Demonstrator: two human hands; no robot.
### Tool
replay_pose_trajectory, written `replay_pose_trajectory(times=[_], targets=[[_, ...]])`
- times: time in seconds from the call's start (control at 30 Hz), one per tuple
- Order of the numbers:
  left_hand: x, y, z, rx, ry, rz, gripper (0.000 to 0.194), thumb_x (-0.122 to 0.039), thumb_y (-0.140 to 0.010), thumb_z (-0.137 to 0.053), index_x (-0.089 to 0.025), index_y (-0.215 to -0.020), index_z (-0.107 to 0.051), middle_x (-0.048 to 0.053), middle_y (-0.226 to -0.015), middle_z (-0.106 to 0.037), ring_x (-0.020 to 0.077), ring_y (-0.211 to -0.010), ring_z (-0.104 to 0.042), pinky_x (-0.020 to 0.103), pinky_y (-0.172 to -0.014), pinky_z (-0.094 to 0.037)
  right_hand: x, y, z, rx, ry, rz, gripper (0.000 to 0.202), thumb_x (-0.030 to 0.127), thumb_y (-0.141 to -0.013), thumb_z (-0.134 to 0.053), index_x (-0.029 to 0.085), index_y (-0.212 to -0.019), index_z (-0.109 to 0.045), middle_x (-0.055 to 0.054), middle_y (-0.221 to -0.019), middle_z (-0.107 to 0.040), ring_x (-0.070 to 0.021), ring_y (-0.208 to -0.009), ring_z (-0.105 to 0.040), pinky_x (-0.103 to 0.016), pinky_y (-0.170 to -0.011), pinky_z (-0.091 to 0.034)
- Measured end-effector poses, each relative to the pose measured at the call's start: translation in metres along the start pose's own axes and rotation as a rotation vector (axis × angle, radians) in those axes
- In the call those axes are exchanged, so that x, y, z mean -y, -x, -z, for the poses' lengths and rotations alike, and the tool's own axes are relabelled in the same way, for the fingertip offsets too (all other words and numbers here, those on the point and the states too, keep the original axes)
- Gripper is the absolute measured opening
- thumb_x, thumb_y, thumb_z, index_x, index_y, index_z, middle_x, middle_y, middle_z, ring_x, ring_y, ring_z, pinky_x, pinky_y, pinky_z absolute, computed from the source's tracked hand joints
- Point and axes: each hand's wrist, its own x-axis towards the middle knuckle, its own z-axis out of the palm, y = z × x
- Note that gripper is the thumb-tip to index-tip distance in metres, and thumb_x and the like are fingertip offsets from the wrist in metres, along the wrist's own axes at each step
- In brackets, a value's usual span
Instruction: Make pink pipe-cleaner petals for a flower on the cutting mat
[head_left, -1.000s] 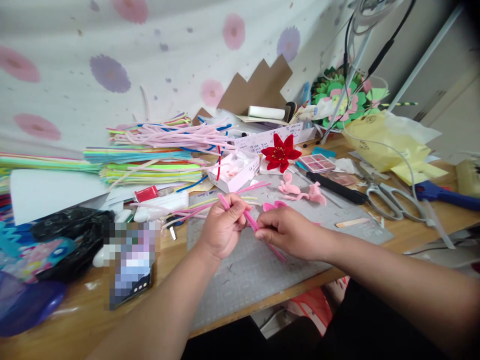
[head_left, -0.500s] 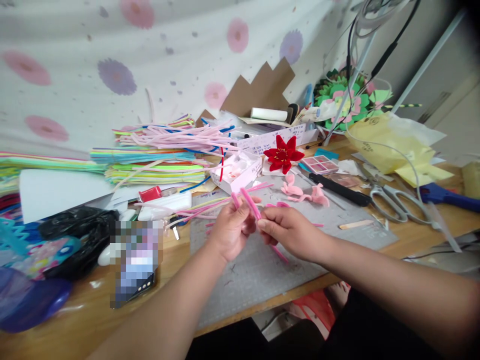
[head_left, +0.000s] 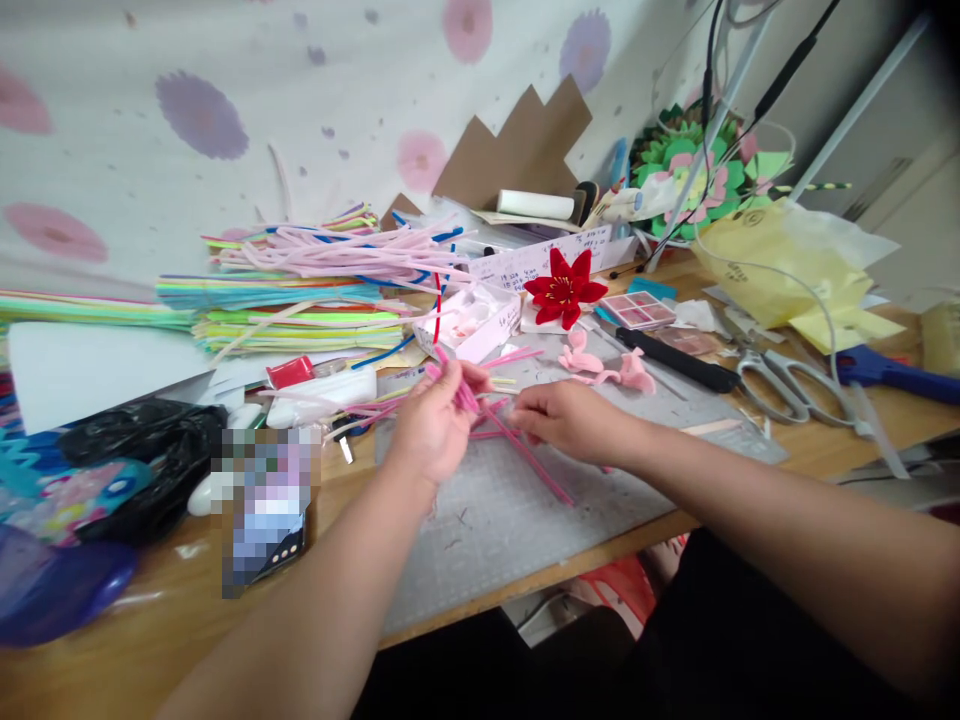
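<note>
My left hand [head_left: 431,430] is closed around several short pink pipe cleaners [head_left: 466,397], which stick up past the thumb. To its right, just above the grey cutting mat [head_left: 480,540], my right hand [head_left: 574,418] has its fingers curled together; whatever is between them is hidden. Loose pink pipe cleaners [head_left: 544,472] lie crossed on the mat below and between the hands. Twisted pink fuzzy pieces [head_left: 634,372] rest beyond my right hand. Behind them, a red pipe-cleaner flower [head_left: 566,289] stands beside a small white box [head_left: 491,335].
Bundles of coloured pipe cleaners [head_left: 300,335] are stacked at the back left. Scissors [head_left: 787,385] and a black-handled tool [head_left: 675,358] lie on the right. A black plastic bag [head_left: 165,460] and a blurred-out phone-like object [head_left: 266,520] are on the left.
My hands have drawn apart: the left moved slightly left with the pink pipe cleaners, while the right came off them. The view has also shifted a little.
</note>
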Motion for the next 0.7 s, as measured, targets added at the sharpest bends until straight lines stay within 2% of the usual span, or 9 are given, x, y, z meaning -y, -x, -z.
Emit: replay_pose_trajectory(times=[0.07,0.13,0.2,0.3,0.37,0.43,0.53,0.6,0.7], targets=[[-0.006,-0.008,0.009,-0.046,0.003,-0.043,0.009,-0.023,-0.076,-0.062,-0.016,-0.081,-0.062,-0.001,-0.066,-0.057,0.0091,-0.058,-0.053,0.021,-0.056,-0.043,-0.004,0.001,-0.001,0.043,0.228,-0.033,0.026,0.033,-0.085,-0.046,0.017,-0.068,-0.059,-0.007,-0.071,-0.065,-0.0179,-0.064,-0.058,-0.027,-0.055,-0.034],[-0.009,-0.013,0.014,-0.060,-0.019,-0.068,0.017,-0.015,-0.074,-0.061,-0.017,-0.090,-0.061,-0.002,-0.063,-0.055,0.0081,-0.054,-0.051,0.020,-0.054,-0.041,-0.004,0.002,-0.007,0.105,0.389,-0.072,0.027,0.039,-0.082,-0.049,0.017,-0.075,-0.063,-0.011,-0.077,-0.067,-0.0229,-0.069,-0.060,-0.029,-0.055,-0.035],[-0.010,-0.015,0.016,-0.051,-0.054,-0.074,0.019,-0.011,-0.070,-0.061,-0.015,-0.089,-0.061,-0.001,-0.064,-0.056,0.0076,-0.054,-0.050,0.019,-0.053,-0.040,-0.001,0.004,-0.016,0.144,0.466,-0.101,0.027,0.039,-0.081,-0.049,0.016,-0.081,-0.065,-0.014,-0.081,-0.068,-0.0264,-0.071,-0.062,-0.031,-0.055,-0.038],[-0.009,-0.012,0.014,-0.017,-0.167,-0.069,0.010,-0.016,-0.072,-0.060,-0.014,-0.081,-0.060,-0.004,-0.058,-0.047,0.0043,-0.044,-0.037,0.017,-0.045,-0.030,0.004,0.004,-0.022,0.165,0.510,-0.114,0.023,0.027,-0.079,-0.047,0.015,-0.085,-0.066,-0.015,-0.083,-0.068,-0.0272,-0.074,-0.063,-0.032,-0.058,-0.040],[-0.010,-0.008,0.012,-0.009,-0.383,-0.144,0.011,-0.026,-0.077,-0.058,-0.016,-0.081,-0.060,-0.007,-0.054,-0.040,0.0044,-0.041,-0.029,0.018,-0.043,-0.025,0.005,0.005,-0.017,0.180,0.503,-0.114,0.022,0.023,-0.077,-0.047,0.015,-0.083,-0.066,-0.014,-0.082,-0.068,-0.0255,-0.073,-0.063,-0.030,-0.057,-0.039],[-0.011,-0.005,0.011,0.055,-0.742,-0.290,0.014,-0.030,-0.078,-0.058,-0.017,-0.080,-0.063,-0.005,-0.058,-0.045,0.0070,-0.048,-0.038,0.020,-0.048,-0.030,0.005,0.009,-0.006,0.171,0.452,-0.089,0.018,0.021,-0.074,-0.049,0.015,-0.078,-0.066,-0.011,-0.076,-0.068,-0.0219,-0.068,-0.061,-0.027,-0.054,-0.035],[-0.012,-0.002,0.011,0.280,-1.239,-0.425,0.010,-0.023,-0.076,-0.060,-0.018,-0.073,-0.067,0.000,-0.074,-0.056,0.0125,-0.068,-0.050,0.024,-0.062,-0.036,0.003,0.016,0.014,0.101,0.289,-0.006,0.014,0.013,-0.070,-0.049,0.016,-0.073,-0.063,-0.003,-0.065,-0.063,-0.0138,-0.058,-0.054,-0.024,-0.051,-0.032],[-0.013,-0.001,0.010,0.409,-1.366,-0.392,0.016,-0.020,-0.078,-0.057,-0.017,-0.065,-0.066,0.000,-0.070,-0.054,0.0134,-0.068,-0.050,0.025,-0.063,-0.035,0.001,0.020,0.024,0.046,0.119,0.027,0.017,0.009,-0.070,-0.050,0.016,-0.079,-0.063,0.000,-0.066,-0.061,-0.0107,-0.057,-0.052,-0.022,-0.053,-0.034],[-0.013,-0.001,0.010,0.517,-1.313,-0.253,0.020,-0.026,-0.079,-0.058,-0.016,-0.063,-0.062,-0.002,-0.062,-0.050,0.0125,-0.063,-0.047,0.025,-0.059,-0.032,-0.004,0.022,0.033,-0.026,-0.199,-0.007,0.020,0.011,-0.072,-0.055,0.016,-0.091,-0.062,0.001,-0.070,-0.060,-0.0094,-0.060,-0.052,-0.021,-0.055,-0.038]])
